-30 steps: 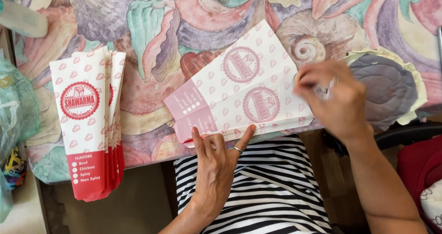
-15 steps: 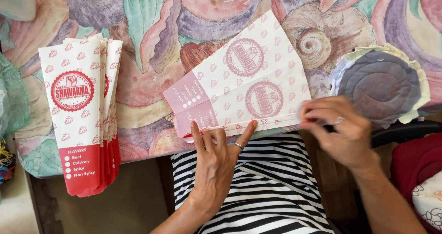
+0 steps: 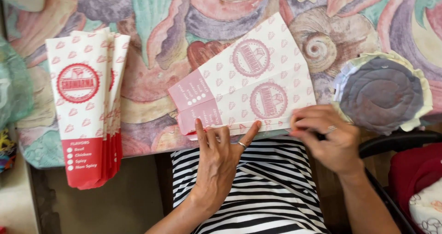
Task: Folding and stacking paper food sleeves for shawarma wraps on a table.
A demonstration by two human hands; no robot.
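Note:
A fanned stack of white paper bags with red round prints lies tilted on the table with its patterned shell cloth. My left hand rests flat with spread fingers on the stack's near edge. My right hand pinches the near right corner of the lowest sheets, fingers curled over the table edge. A second stack of the same bags, with red bottoms, lies at the left and hangs over the table edge.
A round pile of grey and pale paper discs sits at the right. A green mesh bag is at the far left. A dark chair arm and red cloth are at the lower right.
My right hand came down from the bags' upper right corner to their near right corner. The left hand stayed on the near edge. The view shifted slightly.

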